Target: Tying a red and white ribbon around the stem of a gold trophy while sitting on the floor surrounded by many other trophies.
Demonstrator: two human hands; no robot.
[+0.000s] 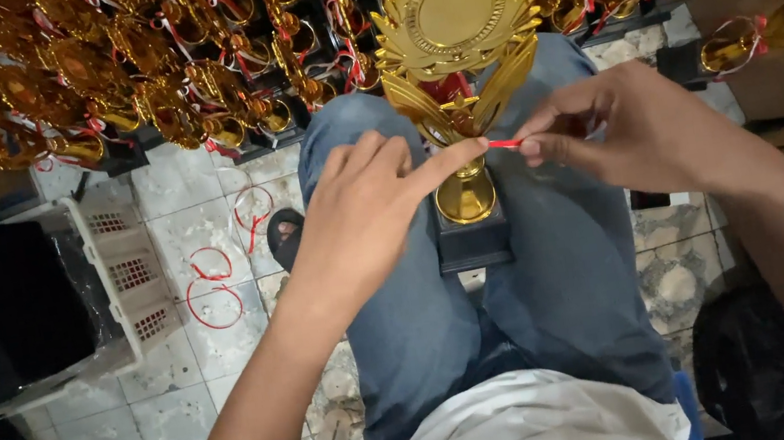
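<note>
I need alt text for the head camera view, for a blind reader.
Two bare hands, left hand and right hand, pull a thin red ribbon at the stem of a gold plastic trophy on a black base, held between knees in blue jeans. Rows of similar gold trophies stand behind.

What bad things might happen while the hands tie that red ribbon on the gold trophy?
1. The trophy stands only between the knees, its black base on no table; it might tip onto the tiled floor.
2. The red ribbon is pinched just at the fingertips of the left hand and right hand; it may slip out.
3. Ribbon loops on the floor lie near the foot and could get stepped on.
</note>
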